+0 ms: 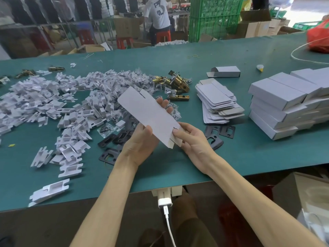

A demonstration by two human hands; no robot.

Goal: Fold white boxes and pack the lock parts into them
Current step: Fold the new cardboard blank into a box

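Crumpled white inserts point(44, 107) heap along the left side of the matte green table point(240, 157). Above its near edge my left hand point(140, 143) grips a flat, smooth card blank point(147, 113), thumb on top. My right hand point(194, 141) pinches the blank's brown-backed end. A stack point(219, 104) of flat card and crisp rectangular boxes point(277, 104) sit toward the right edge.
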